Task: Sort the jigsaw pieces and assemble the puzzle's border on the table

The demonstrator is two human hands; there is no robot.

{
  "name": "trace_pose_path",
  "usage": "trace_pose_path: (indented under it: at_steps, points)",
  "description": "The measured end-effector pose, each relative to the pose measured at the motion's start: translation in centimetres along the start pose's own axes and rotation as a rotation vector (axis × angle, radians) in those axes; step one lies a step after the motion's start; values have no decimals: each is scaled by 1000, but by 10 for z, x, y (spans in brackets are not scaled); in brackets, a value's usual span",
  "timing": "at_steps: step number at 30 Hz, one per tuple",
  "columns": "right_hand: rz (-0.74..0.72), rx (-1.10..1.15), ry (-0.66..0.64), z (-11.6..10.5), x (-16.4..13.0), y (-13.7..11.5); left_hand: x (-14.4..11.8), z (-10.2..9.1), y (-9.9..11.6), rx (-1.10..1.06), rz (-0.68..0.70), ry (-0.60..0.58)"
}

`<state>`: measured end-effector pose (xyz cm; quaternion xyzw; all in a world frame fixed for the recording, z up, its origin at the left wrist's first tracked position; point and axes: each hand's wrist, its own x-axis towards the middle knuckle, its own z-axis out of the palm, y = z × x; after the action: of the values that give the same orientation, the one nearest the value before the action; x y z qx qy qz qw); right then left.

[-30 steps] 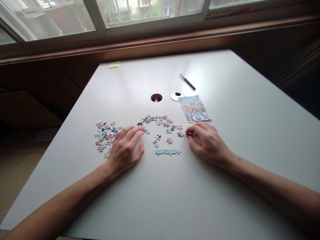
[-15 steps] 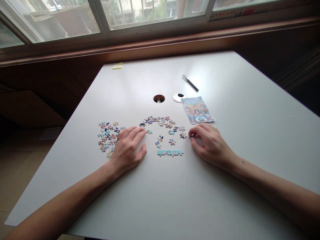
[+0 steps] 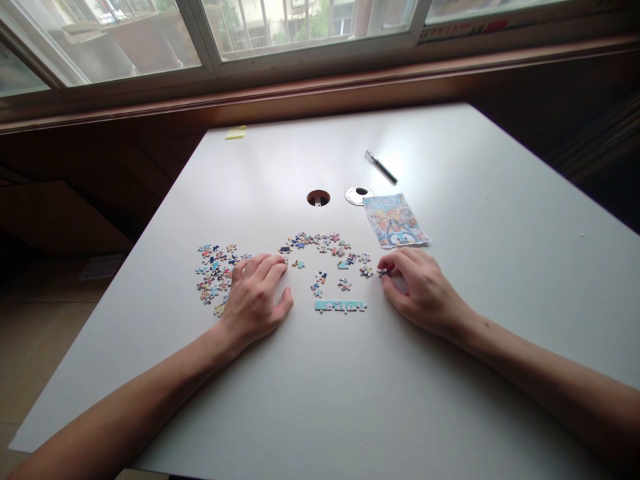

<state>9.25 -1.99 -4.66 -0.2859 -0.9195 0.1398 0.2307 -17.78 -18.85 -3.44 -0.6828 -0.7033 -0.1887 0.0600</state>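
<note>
Head view shows the right hand (image 3: pixel 423 293) pinching a small dark cardboard jigsaw piece (image 3: pixel 382 272) between narrow fingers (image 3: pixel 395 261) on the white surface (image 3: pixel 350 387), a light, thin, likely bendable piece best gripped by its edges, while the left hand (image 3: pixel 255 300) rests flat, holding nothing.

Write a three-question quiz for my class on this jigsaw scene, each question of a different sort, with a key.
1. True or false: the left hand lies palm down on the table.
2. What does the right hand pinch at its fingertips?
A. a puzzle piece
B. the pen
C. the picture card
3. Fill in: the joined strip of pieces lies ____ the two hands.

Key
1. True.
2. A; the pen and the card lie untouched farther back.
3. Between.
</note>
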Motion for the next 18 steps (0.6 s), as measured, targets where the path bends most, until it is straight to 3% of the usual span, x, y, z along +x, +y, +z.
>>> trace_pose_path:
  at_steps: [18]
  points:
    - [-16,124,41,-1,0,-1,-1,0,1,62,10,55]
